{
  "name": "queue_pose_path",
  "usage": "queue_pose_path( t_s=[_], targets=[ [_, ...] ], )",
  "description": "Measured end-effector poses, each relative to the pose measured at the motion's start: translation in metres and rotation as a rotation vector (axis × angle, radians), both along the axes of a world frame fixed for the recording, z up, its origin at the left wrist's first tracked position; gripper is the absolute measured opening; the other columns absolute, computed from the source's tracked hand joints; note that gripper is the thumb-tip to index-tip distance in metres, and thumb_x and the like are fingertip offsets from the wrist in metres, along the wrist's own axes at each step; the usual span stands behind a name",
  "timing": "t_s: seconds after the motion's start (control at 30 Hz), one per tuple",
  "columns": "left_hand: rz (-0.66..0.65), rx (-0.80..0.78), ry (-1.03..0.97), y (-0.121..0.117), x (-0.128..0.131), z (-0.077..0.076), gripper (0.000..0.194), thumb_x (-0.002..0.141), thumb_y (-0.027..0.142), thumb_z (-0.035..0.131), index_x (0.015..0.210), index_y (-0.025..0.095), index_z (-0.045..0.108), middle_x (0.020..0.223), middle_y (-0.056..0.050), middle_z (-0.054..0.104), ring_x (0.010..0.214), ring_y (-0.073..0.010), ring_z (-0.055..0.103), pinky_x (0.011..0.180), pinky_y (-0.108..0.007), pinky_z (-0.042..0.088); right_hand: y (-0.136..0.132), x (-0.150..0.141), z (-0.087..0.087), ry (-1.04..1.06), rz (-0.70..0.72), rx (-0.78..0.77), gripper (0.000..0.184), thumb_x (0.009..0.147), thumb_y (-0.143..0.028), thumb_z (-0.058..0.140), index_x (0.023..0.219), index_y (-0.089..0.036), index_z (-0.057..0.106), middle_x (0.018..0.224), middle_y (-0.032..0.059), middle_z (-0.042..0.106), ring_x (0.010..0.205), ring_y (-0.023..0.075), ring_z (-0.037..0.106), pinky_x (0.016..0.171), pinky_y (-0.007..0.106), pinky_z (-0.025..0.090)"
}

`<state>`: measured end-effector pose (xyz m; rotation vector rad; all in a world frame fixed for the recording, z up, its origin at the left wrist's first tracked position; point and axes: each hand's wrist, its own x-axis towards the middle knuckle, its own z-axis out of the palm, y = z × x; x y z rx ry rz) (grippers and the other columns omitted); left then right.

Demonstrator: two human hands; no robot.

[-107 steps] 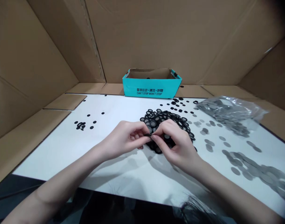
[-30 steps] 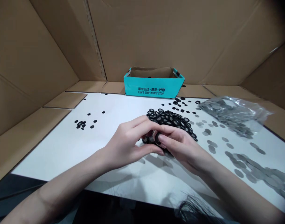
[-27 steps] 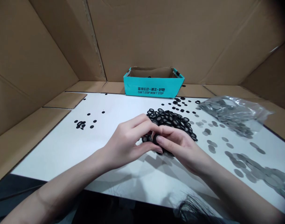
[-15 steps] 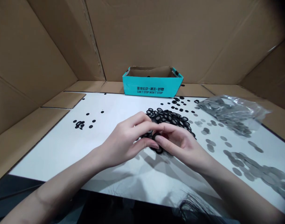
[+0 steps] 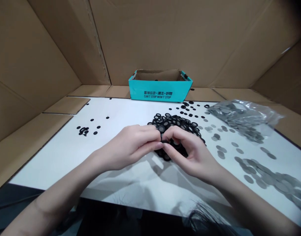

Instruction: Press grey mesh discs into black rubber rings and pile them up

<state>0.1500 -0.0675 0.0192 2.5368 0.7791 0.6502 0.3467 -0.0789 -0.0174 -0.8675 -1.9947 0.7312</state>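
The left hand and the right hand are together, their fingertips meeting over the near side of a heap of black rings with grey centres. Between them they pinch a small dark piece, but the fingers cover most of it, so from here I can't tell its shape or whether it is one of those rings. The heap lies near the middle of the white tabletop, partly hidden behind the hands, and its overlapping rings can't be counted. Small black pieces lie scattered well to the left, and more black pieces lie beyond the heap. To the right, a clear plastic bag holds grey discs, blurred by the cloudy plastic. Loose grey discs trail off past the right edge of the view. At the far edge of the tabletop stands a teal cardboard box printed "CAN'T STOP WON'T STOP"; little of its inside shows from this angle. Brown cardboard walls rise behind everything.
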Motion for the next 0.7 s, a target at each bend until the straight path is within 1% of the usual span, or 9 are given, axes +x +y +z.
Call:
queue_pose_path(
  t_s=[0.07, 0.17, 0.27, 0.33, 0.43, 0.53, 0.6, 0.7],
  targets=[
    [0.025, 0.036, 0.029, 0.0014, 0.0, 0.0011, 0.023, 0.097, 0.018, 0.046, 0.076, 0.014, 0.054, 0.072, 0.001, 0.053, 0.068, -0.0115, 0.049, 0.064, -0.022, 0.036, 0.0001, -0.0001, -0.0008, -0.015, 0.027, 0.01, 0.006, 0.086, -0.015, 0.053, 0.082, -0.02, 0.054, 0.077, 0.0022, 0.056, 0.073, 0.0156, 0.051, 0.066, 0.03, 0.041],
    [0.058, 0.062, 0.003, 0.0017, 0.0003, -0.0009, 0.02, 0.097, 0.019, 0.048, 0.08, 0.013, 0.057, 0.074, 0.0, 0.056, 0.07, -0.0118, 0.052, 0.066, -0.022, 0.037, 0.0002, -0.0013, -0.0028, 0.022, 0.037, -0.064, 0.008, 0.087, -0.018, 0.052, 0.08, -0.02, 0.053, 0.074, 0.0012, 0.054, 0.069, 0.0146, 0.05, 0.063, 0.029, 0.041],
    [0.054, 0.018, -0.013, 0.0006, 0.0009, -0.005, 0.018, 0.093, 0.025, 0.056, 0.08, 0.013, 0.057, 0.072, 0.002, 0.056, 0.067, -0.0109, 0.052, 0.065, -0.021, 0.036, 0.0005, -0.0023, -0.0034, 0.09, -0.008, -0.182, 0.01, 0.089, -0.024, 0.052, 0.081, -0.02, 0.054, 0.071, -0.0003, 0.052, 0.066, 0.0132, 0.05, 0.059, 0.027, 0.04],
    [0.056, -0.003, -0.023, -0.0001, 0.0016, -0.0074, 0.02, 0.093, 0.025, 0.056, 0.077, 0.013, 0.055, 0.069, 0.002, 0.053, 0.064, -0.0104, 0.049, 0.062, -0.021, 0.035, 0.0007, -0.0025, -0.0032, 0.106, -0.03, -0.214, 0.01, 0.09, -0.026, 0.052, 0.082, -0.02, 0.055, 0.072, -0.0002, 0.053, 0.065, 0.013, 0.049, 0.058, 0.027, 0.04],
    [0.051, -0.039, -0.057, -0.0006, 0.0024, -0.0087, 0.024, 0.095, 0.021, 0.049, 0.072, 0.014, 0.051, 0.066, 0.003, 0.048, 0.06, -0.0098, 0.044, 0.06, -0.021, 0.034, 0.0003, -0.0025, -0.0029, 0.094, -0.039, -0.187, 0.01, 0.09, -0.025, 0.052, 0.081, -0.02, 0.054, 0.073, 0.0004, 0.054, 0.066, 0.0136, 0.05, 0.058, 0.027, 0.039],
    [0.029, -0.074, -0.059, -0.0007, 0.0024, -0.0065, 0.027, 0.095, 0.02, 0.048, 0.068, 0.015, 0.047, 0.063, 0.004, 0.044, 0.06, -0.01, 0.042, 0.06, -0.022, 0.034, -0.0008, -0.0023, -0.0024, 0.059, -0.031, -0.126, 0.009, 0.089, -0.022, 0.052, 0.08, -0.02, 0.052, 0.073, 0.0005, 0.053, 0.069, 0.0143, 0.051, 0.059, 0.028, 0.039],
    [0.011, -0.068, -0.038, -0.0008, 0.0022, -0.004, 0.027, 0.095, 0.018, 0.048, 0.067, 0.016, 0.045, 0.063, 0.004, 0.043, 0.06, -0.0102, 0.043, 0.063, -0.023, 0.034, -0.0014, -0.0017, -0.0016, 0.034, -0.006, -0.083, 0.008, 0.088, -0.02, 0.052, 0.08, -0.02, 0.052, 0.074, 0.0008, 0.053, 0.07, 0.0145, 0.051, 0.062, 0.028, 0.04],
    [-0.01, -0.037, 0.009, -0.0009, 0.0017, -0.001, 0.023, 0.094, 0.014, 0.047, 0.071, 0.016, 0.048, 0.064, 0.005, 0.046, 0.061, -0.0102, 0.045, 0.071, -0.025, 0.035, -0.0016, -0.0007, -0.0002, -0.001, 0.046, -0.034, 0.006, 0.087, -0.016, 0.052, 0.082, -0.02, 0.052, 0.077, 0.0019, 0.055, 0.073, 0.015, 0.052, 0.065, 0.029, 0.043]
  ],
)
